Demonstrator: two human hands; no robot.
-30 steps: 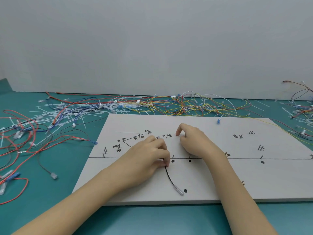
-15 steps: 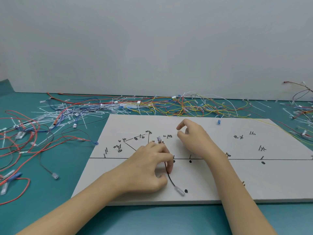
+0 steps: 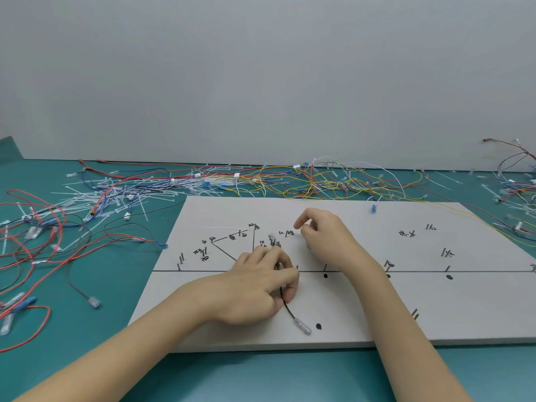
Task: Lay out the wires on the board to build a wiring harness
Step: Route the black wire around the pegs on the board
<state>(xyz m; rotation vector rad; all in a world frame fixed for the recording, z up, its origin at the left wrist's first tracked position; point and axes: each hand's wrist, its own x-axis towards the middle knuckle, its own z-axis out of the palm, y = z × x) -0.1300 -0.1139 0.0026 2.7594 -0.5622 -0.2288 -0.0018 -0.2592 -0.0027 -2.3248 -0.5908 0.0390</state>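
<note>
Two hands over harness board (image 3: 435, 309): left hand (image 3: 255, 285) pinching black wire (image 3: 287, 307) against marked route, right hand (image 3: 324, 236) loosely curled, empty, above pins.

The board (image 3: 406, 300) looks matt and smooth, pale grey, with thin dark metal-looking pins (image 3: 181, 259) standing in it, the black wire (image 3: 288, 310) has a smooth sheath and a clear plastic end (image 3: 302, 326), and the table (image 3: 116, 285) is matt teal under glossy plastic-coated wires (image 3: 304, 181).
</note>
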